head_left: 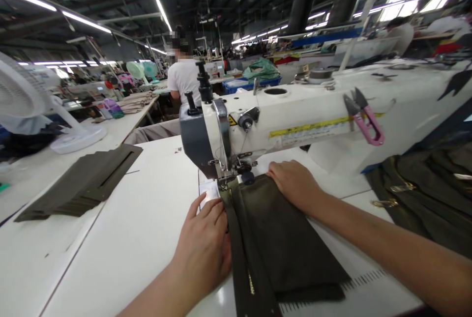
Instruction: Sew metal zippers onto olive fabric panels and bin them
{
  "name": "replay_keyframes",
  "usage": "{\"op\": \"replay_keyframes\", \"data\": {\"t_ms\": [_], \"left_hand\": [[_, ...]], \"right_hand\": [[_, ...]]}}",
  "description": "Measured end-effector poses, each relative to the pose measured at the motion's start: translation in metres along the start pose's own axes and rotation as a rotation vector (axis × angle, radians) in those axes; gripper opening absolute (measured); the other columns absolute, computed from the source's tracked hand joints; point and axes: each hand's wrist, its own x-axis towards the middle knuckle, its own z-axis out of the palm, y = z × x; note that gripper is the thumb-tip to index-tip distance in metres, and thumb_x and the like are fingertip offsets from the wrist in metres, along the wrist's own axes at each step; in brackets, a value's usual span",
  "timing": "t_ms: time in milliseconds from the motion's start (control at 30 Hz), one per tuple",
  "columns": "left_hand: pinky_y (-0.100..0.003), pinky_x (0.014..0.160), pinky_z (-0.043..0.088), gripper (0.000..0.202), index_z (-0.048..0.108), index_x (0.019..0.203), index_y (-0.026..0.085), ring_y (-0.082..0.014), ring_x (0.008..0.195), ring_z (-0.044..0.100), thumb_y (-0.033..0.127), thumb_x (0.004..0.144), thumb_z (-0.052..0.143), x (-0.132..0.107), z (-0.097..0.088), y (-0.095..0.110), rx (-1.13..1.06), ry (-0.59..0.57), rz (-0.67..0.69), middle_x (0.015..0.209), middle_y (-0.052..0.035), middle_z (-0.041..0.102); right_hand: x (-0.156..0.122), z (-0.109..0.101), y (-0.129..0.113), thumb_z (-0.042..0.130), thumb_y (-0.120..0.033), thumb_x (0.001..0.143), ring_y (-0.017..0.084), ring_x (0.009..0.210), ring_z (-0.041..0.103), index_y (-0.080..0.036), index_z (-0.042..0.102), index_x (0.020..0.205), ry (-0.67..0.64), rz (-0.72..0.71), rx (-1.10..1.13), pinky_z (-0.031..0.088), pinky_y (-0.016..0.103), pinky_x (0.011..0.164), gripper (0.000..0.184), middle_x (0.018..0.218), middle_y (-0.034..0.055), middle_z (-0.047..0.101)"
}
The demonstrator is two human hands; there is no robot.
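A dark olive fabric piece [291, 238] lies flat under the sewing machine's needle area. Along its left side runs a zipper [241, 238] with gold teeth near the lower end, its top reaching the presser foot [225, 183]. My left hand [206, 238] is at the zipper tape's left edge, just in front of the foot, fingers bent around that edge and thumb partly hidden. My right hand [295, 184] grips the fabric's upper right corner with curled fingers, close to the machine's black round knob [248, 177].
The white sewing machine [309, 115] spans the back, pink thread snips [368, 120] resting against its arm. Olive pieces with zippers [424, 199] lie at right. Stacked olive panels [81, 179] and a white fan [73, 130] stand left. A co-worker [184, 78] is beyond.
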Motion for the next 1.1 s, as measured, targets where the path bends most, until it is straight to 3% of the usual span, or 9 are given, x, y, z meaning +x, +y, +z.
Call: {"op": "replay_keyframes", "data": {"t_ms": [133,233,333,467,700,933,1100], "left_hand": [[-0.049,0.102,0.028,0.026,0.056,0.089,0.012,-0.0247,0.101,0.053,0.014,0.068,0.042,-0.005,0.004,-0.001,-0.056,0.045,-0.02,0.095,-0.0122,0.059],[-0.05,0.099,0.035,0.036,0.048,0.107,0.007,-0.0261,0.11,0.048,0.014,0.072,0.042,-0.008,0.008,-0.006,-0.05,0.131,-0.024,0.11,-0.0172,0.055],[-0.05,0.099,0.036,0.043,0.045,0.114,0.007,-0.0259,0.117,0.044,0.011,0.072,0.04,-0.008,0.01,-0.012,-0.039,0.108,0.061,0.121,-0.0182,0.051],[-0.045,0.099,0.039,0.039,0.053,0.108,0.01,-0.0253,0.116,0.047,0.011,0.07,0.041,-0.003,0.008,-0.017,-0.055,0.03,0.161,0.121,-0.0163,0.053],[-0.046,0.098,0.04,0.039,0.058,0.103,0.007,-0.0276,0.112,0.051,0.011,0.068,0.04,0.003,0.005,-0.017,-0.035,0.069,0.23,0.115,-0.0185,0.057],[-0.048,0.097,0.04,0.037,0.057,0.103,0.01,-0.0276,0.111,0.051,0.015,0.071,0.041,0.005,0.008,-0.018,0.009,0.041,0.207,0.115,-0.0158,0.057],[-0.049,0.09,0.045,0.035,0.057,0.101,0.009,-0.0285,0.106,0.053,0.016,0.071,0.04,0.01,0.007,-0.016,-0.017,0.035,0.185,0.11,-0.0169,0.057]], "right_hand": [[-0.013,-0.012,-0.033,0.046,-0.014,0.084,0.026,0.08,0.057,-0.012,0.061,0.075,0.185,-0.151,0.126,0.043,0.038,0.069,0.017,0.081,0.0118,0.062],[-0.024,-0.009,-0.06,0.042,-0.018,0.087,0.025,0.099,0.055,-0.006,0.061,0.098,0.264,-0.304,0.411,0.046,0.038,0.085,0.026,0.104,0.0161,0.061],[-0.029,0.003,-0.072,0.035,-0.014,0.087,0.025,0.117,0.045,0.0,0.053,0.114,0.234,-0.371,0.492,0.039,0.04,0.098,0.036,0.12,0.0196,0.053],[-0.028,0.009,-0.068,0.032,-0.013,0.087,0.026,0.118,0.043,0.004,0.053,0.115,0.189,-0.39,0.482,0.036,0.039,0.101,0.039,0.122,0.0206,0.051],[-0.026,0.005,-0.064,0.034,-0.014,0.087,0.026,0.121,0.04,0.006,0.052,0.115,0.152,-0.423,0.469,0.033,0.038,0.103,0.039,0.123,0.0226,0.05],[-0.023,0.004,-0.062,0.036,-0.014,0.087,0.028,0.121,0.039,0.007,0.052,0.115,0.097,-0.425,0.461,0.03,0.037,0.105,0.038,0.124,0.0242,0.048],[-0.018,0.01,-0.058,0.035,-0.013,0.087,0.027,0.12,0.04,0.008,0.05,0.116,0.126,-0.449,0.49,0.032,0.039,0.103,0.038,0.124,0.0245,0.048]]}}
